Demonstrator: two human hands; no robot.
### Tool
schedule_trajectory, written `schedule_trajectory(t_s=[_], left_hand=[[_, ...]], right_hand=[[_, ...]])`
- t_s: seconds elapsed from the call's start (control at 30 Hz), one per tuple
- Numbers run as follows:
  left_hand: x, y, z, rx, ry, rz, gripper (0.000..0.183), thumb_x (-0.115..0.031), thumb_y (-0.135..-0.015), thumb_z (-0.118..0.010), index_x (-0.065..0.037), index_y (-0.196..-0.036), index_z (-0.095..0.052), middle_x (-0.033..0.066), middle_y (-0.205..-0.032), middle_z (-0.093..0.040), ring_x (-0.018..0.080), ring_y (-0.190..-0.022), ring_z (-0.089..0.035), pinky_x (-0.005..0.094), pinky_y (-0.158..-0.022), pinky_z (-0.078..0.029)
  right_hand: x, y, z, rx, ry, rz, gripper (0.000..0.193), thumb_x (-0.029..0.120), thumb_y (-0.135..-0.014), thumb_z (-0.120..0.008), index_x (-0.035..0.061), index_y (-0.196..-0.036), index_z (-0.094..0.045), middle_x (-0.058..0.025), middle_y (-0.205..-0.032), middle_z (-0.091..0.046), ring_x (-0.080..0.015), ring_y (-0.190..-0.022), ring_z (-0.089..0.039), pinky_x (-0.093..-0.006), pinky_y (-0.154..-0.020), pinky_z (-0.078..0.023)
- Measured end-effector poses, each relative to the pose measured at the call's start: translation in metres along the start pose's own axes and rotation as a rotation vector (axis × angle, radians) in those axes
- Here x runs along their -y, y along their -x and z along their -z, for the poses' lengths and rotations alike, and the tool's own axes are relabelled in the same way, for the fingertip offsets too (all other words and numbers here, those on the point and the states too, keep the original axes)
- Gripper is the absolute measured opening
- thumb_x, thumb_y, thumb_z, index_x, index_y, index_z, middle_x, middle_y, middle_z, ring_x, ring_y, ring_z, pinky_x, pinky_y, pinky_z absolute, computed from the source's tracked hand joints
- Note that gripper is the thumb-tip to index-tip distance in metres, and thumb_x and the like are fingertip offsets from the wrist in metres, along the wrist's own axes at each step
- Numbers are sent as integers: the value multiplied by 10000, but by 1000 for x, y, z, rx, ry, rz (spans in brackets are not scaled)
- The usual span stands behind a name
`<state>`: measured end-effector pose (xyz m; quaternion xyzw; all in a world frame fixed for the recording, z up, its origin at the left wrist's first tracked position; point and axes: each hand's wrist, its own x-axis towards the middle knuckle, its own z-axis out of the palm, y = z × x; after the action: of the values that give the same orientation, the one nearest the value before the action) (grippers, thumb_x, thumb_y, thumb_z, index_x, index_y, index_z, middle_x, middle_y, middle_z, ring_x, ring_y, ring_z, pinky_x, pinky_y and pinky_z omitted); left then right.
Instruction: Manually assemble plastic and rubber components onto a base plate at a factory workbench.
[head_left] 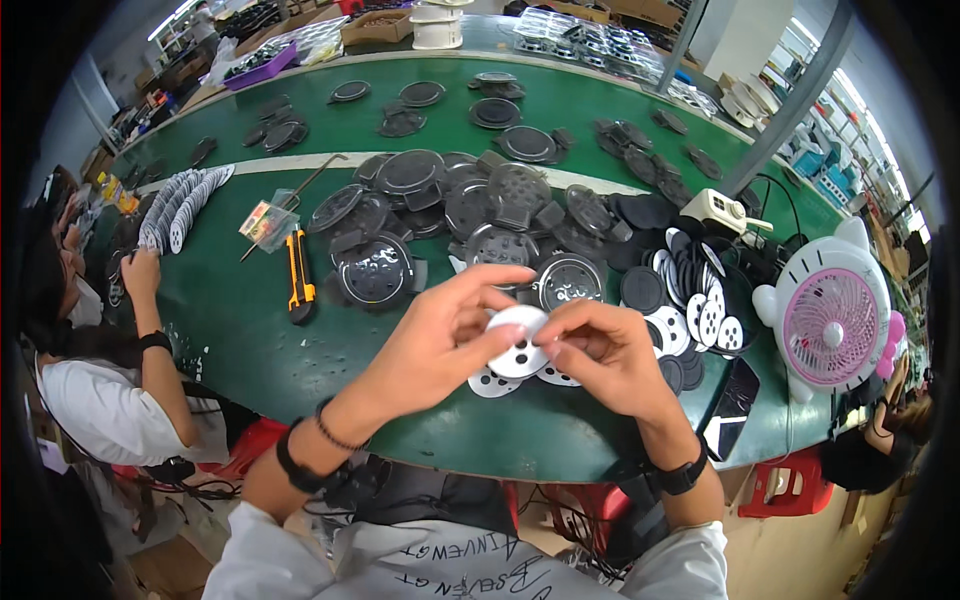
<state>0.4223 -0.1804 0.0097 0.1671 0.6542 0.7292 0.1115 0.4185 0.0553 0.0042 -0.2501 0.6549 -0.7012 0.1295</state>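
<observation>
In my left hand [435, 335] is a round white disc [515, 358] with several dark holes or dots, held by its left side with the thumb on its face. My right hand [610, 355] is closed, thumb and index finger pinched at the disc's right edge. Whether some small piece is between those fingertips I cannot make out. Beneath my hands, more white discs [490, 384] rest on the green table. Just beyond lie dark round plastic housings with clear tabs, one of them a housing [572, 283] partly hidden behind my right hand.
A heap of dark housings [410, 172] covers the middle. White and black discs [690, 285] pile at right, by a pink-and-white fan [830, 335] and a phone [733, 408]. An orange utility knife [300, 275] lies left. Another person's arm [150, 300] reaches onto the table at far left.
</observation>
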Motion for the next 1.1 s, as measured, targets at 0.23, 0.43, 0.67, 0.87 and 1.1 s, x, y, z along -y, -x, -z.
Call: schedule_trajectory(t_s=[0.23, 0.43, 0.67, 0.87, 1.1], left_hand=[[4, -35, 10, 235, 62, 61, 407, -19, -967, -661, 19, -1358, -554, 96, -1177, -656, 138, -1063, -665, 272, -896, -552], [31, -30, 14, 98, 233, 28, 344, -49, -944, -696, 28, -1258, -579, 76, -1186, -632, 150, -1148, -616, 297, -955, -528], [28, -22, 9, 209, -1, 149, 512, -7, -919, -723, -16, -1374, -488, 91, -1167, -644, 138, -1060, -653, 289, -854, -564], [25, -21, 6, 58, 191, 43, 524, 26, -944, -665, 11, -1430, -471, 130, -1203, -633, 157, -1022, -673, 273, -750, -613], [19, -22, 7, 56, 164, 41, 488, 12, -960, -654, 16, -1424, -502, 117, -1226, -632, 151, -1011, -689, 257, -772, -606]], right_hand=[[-8, -10, 5, -344, -44, -16, 379, -30, -916, -719, -20, -1253, -544, -121, -1046, -697, -139, -953, -691, -264, -840, -570], [-12, -5, -3, -170, 16, -133, 431, -33, -861, -782, -17, -1234, -566, -71, -979, -699, -119, -879, -699, -248, -783, -572], [-10, -5, 5, -205, 17, -144, 290, -27, -928, -715, -53, -1207, -639, -58, -969, -691, -92, -863, -662, -228, -768, -546], [-13, -5, 6, -144, -38, -151, 378, -38, -937, -697, -61, -1303, -604, -93, -1042, -716, -134, -957, -700, -257, -858, -569], [-10, -3, 9, -120, -161, -142, 432, -89, -937, -654, -85, -1360, -566, -151, -1092, -725, -190, -1030, -711, -308, -932, -579]])
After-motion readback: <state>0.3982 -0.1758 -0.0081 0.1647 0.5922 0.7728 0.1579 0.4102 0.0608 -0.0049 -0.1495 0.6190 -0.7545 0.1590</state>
